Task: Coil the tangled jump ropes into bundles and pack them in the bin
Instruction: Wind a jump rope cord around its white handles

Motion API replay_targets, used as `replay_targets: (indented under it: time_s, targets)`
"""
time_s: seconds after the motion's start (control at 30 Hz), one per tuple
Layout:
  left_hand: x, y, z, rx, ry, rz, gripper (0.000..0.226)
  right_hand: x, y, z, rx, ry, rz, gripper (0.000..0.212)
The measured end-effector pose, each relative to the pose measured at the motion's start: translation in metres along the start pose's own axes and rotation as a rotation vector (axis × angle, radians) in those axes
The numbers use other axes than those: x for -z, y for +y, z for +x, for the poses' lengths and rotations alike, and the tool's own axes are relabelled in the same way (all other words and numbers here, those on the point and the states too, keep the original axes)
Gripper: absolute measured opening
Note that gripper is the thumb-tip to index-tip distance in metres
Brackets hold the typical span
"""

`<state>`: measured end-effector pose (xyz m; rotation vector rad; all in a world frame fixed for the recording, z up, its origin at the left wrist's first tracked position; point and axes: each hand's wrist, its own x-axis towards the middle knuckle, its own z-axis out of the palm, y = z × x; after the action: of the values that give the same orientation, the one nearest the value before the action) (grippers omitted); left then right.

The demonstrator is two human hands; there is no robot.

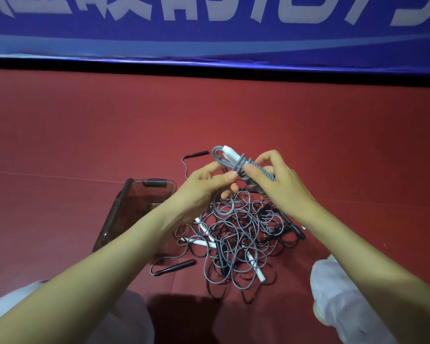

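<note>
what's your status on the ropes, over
Left hand and right hand grip grey rope bundle, partly wound. Tangled pile under them. Bin open, left of pile.

Bundle (pixel 236 157): grey cord wound round white handles, held tilted above the tangle (pixel 243 234); tangle of grey and black ropes, white and black handles; smoky clear bin (pixel 139 197) just left.

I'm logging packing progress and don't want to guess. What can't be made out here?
All in the head view:
- Bin: the left forearm covers its near right side, so its contents are unsure.
- Grey rope bundle: the right hand covers part of it, so its wraps cannot be counted.
- Tangled pile: cords overlap too much to count the ropes.
- Banner: lettering cut off by the top edge.
</note>
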<state>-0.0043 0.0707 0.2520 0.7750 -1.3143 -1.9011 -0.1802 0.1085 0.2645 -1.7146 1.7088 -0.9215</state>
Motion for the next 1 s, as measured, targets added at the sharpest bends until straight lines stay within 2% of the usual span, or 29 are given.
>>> replay_targets:
  time_s: [0.17,0.27,0.37,0.47,0.53,0.67,0.77,0.8,0.87,1.0]
  targets:
    - [-0.002,-0.008,-0.004,-0.059,0.122,0.174,0.013,-0.007,0.000,0.003,-0.196,-0.079,0.171,0.077]
    - [-0.010,-0.011,-0.007,-0.120,0.136,0.201,0.012,-0.008,0.003,0.006,-0.248,-0.116,0.211,0.095]
    - [-0.013,-0.006,-0.006,-0.170,0.154,0.296,0.014,-0.012,0.004,0.007,-0.279,-0.081,0.378,0.076]
    - [-0.003,0.008,-0.003,-0.108,0.048,0.524,0.019,-0.012,0.005,0.010,-0.311,-0.065,0.464,0.060]
    - [0.006,0.013,-0.002,-0.020,-0.053,0.630,0.017,-0.010,0.008,0.012,-0.292,-0.041,0.427,0.060]
    - [0.015,0.013,-0.004,0.120,-0.134,0.836,0.035,-0.005,0.009,0.015,-0.280,0.019,0.250,0.060]
    - [0.020,0.011,-0.005,0.130,-0.114,1.028,0.024,0.001,0.014,0.018,-0.288,0.070,0.191,0.060]
    - [0.023,0.008,-0.004,0.103,-0.057,1.039,0.020,0.002,0.015,0.019,-0.292,0.079,0.181,0.060]
    - [0.031,0.004,-0.001,0.053,0.035,0.907,0.009,0.004,0.018,0.022,-0.305,0.097,0.210,0.061]
    - [0.041,0.002,0.000,0.039,0.153,0.551,0.012,0.004,0.022,0.027,-0.347,0.120,0.335,0.062]
